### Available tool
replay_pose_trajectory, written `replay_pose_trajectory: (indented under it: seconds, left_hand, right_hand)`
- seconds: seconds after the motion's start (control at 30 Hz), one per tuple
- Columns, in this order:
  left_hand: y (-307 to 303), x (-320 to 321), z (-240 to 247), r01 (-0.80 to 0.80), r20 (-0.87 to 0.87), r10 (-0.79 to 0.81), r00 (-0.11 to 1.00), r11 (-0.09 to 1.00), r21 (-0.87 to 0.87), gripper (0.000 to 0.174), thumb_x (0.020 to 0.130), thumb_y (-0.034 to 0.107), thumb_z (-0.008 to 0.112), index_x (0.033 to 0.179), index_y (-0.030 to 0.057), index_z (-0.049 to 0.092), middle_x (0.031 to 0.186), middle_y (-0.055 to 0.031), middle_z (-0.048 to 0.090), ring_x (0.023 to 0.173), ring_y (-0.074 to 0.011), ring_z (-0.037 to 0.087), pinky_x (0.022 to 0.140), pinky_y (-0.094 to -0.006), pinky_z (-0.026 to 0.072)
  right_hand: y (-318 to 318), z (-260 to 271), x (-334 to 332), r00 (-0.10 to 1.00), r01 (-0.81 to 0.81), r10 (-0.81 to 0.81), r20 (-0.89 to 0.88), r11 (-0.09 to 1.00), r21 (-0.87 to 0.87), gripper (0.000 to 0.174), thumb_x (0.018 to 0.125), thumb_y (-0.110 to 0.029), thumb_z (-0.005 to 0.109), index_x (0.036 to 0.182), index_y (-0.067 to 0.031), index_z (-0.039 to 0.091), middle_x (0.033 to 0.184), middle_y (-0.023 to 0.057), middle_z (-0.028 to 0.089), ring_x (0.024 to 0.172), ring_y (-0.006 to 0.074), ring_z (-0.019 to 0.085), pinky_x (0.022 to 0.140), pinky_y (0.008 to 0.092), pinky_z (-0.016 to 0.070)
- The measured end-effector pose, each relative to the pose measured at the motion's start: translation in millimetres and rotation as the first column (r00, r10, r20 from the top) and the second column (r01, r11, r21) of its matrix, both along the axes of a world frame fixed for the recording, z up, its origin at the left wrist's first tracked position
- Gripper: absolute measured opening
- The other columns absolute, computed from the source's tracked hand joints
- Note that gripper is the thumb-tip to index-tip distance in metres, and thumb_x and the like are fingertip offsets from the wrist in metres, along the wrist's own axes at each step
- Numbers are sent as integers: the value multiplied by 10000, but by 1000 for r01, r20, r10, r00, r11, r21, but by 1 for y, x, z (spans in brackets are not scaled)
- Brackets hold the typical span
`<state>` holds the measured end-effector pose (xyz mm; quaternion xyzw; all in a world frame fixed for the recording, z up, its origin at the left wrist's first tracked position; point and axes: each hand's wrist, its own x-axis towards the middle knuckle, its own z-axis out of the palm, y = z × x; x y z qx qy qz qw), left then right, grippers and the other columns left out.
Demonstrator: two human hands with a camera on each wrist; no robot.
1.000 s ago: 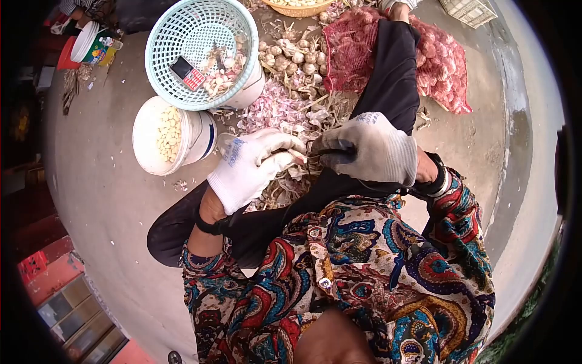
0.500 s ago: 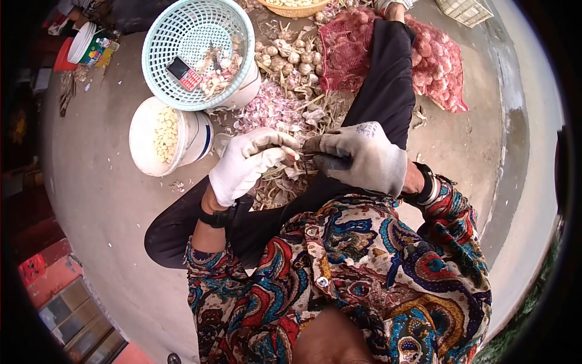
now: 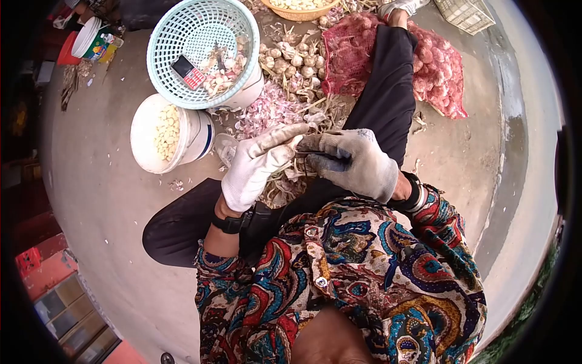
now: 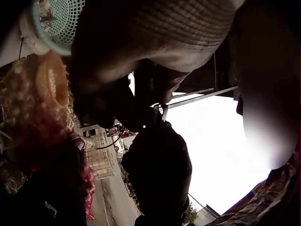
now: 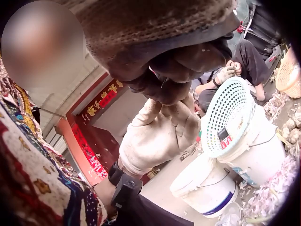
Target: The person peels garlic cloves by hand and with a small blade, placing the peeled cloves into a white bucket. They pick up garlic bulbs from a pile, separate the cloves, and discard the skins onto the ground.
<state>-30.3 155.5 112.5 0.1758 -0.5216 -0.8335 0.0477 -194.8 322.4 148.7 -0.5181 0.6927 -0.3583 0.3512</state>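
Observation:
In the head view my gloved left hand (image 3: 254, 164) pinches a garlic clove (image 3: 296, 141) between thumb and fingers, over my lap. Facing it, fingertips right at the clove, is my gloved right hand (image 3: 354, 161). Its fingers curl round a thin dark blade (image 3: 303, 153), mostly hidden in the grip. The right wrist view shows both gloves meeting, with the left palm (image 5: 157, 139) turned toward the camera. Below the hands lies a heap of dry garlic husks (image 3: 285, 185), with pink peels (image 3: 270, 112) beyond it.
A white bucket (image 3: 145, 139) of peeled cloves stands at the left. Behind it, a blue-green basket (image 3: 159, 67) holding a phone (image 3: 188, 71) and some cloves sits on another bucket. Whole garlic bulbs (image 3: 297, 60) and a red mesh sack (image 3: 439, 73) lie ahead. Another person (image 5: 225, 77) sits nearby.
The clove at my left fingertips was lower and stuck out pinkish; now the fingers are straighter and it is mostly covered. Both hands have shifted slightly, the right one moving left toward the clove.

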Motion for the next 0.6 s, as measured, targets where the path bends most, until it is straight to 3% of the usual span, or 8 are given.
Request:
replay_pose_trajectory:
  seconds: [0.1, 0.23, 0.33, 0.4, 0.43, 0.5, 0.57, 0.6]
  left_hand:
    - [-1, -1, -6, -1, -24, -1, 1000, 997, -73, 509, 1007, 289, 674, 1365, -62, 591, 1229, -54, 679, 1049, -75, 616, 916, -225, 496]
    - [-2, 0, -15, -44, -128, 42, 991, 999, -11, 428, 1042, 325, 599, 1231, -54, 659, 1212, -87, 686, 1090, -134, 626, 989, -296, 478]
    - [2, 3, -33, -162, -123, 149, 981, 980, -111, 402, 1066, 344, 531, 1161, -25, 659, 1133, -101, 689, 1067, -181, 644, 987, -348, 496]
    - [-3, 7, -37, -209, -86, 195, 977, 954, -213, 401, 1071, 353, 512, 1153, -14, 654, 1105, -100, 689, 1049, -197, 653, 980, -368, 508]
    - [-5, 8, -37, -216, -84, 209, 974, 972, -94, 408, 1071, 358, 513, 1166, -14, 652, 1084, -96, 689, 1017, -190, 662, 925, -350, 529]
    - [-8, 5, -30, -218, -79, 231, 970, 965, 146, 424, 1070, 368, 515, 1194, -15, 649, 1043, -88, 691, 952, -176, 680, 813, -313, 571]
    - [-5, -1, -23, -226, 30, 235, 972, 956, -185, 417, 1046, 351, 583, 1198, -24, 683, 1027, -78, 715, 919, -120, 683, 719, -267, 563]
    - [-2, -7, -22, -239, 32, 258, 966, 928, -285, 398, 1043, 325, 601, 1201, -28, 694, 1031, -71, 724, 908, -104, 684, 689, -246, 554]
  right_hand:
    - [0, -23, 3, 998, 22, -7, 64, 973, -231, 315, 905, -32, 710, 1219, -5, 705, 1047, 161, 750, 893, 227, 740, 801, 310, 567]
    - [-1, -25, 5, 999, 0, 9, 32, 966, -257, 285, 924, -36, 704, 1207, 2, 708, 1066, 136, 749, 887, 193, 726, 795, 298, 559]
    - [-6, -22, 8, 959, 93, -7, 283, 952, -291, 270, 943, -47, 698, 1205, 17, 702, 1089, 105, 756, 891, 155, 706, 809, 298, 558]
    - [-8, -20, 7, 515, 382, -218, 829, 924, 6, 281, 957, -113, 689, 1184, 54, 700, 857, 46, 719, 693, 71, 610, 603, 220, 467]
    - [-10, -24, 4, 436, 490, -223, 872, 871, -22, 307, 972, -139, 664, 1213, 50, 681, 737, 11, 643, 636, 44, 553, 547, 186, 381]
    - [-11, -16, -6, 601, 459, -324, 730, 888, 16, 316, 1007, -175, 639, 1232, 46, 666, 793, 4, 656, 659, 35, 554, 590, 199, 436]
    - [-13, -24, -3, 881, 295, -209, 425, 944, -145, 315, 998, -160, 676, 1228, 54, 658, 963, 25, 715, 827, 65, 618, 735, 245, 521]
    - [-8, -22, -7, 966, 178, -171, 195, 984, -20, 294, 969, -123, 693, 1220, 29, 667, 949, 66, 740, 824, 100, 651, 767, 292, 543]
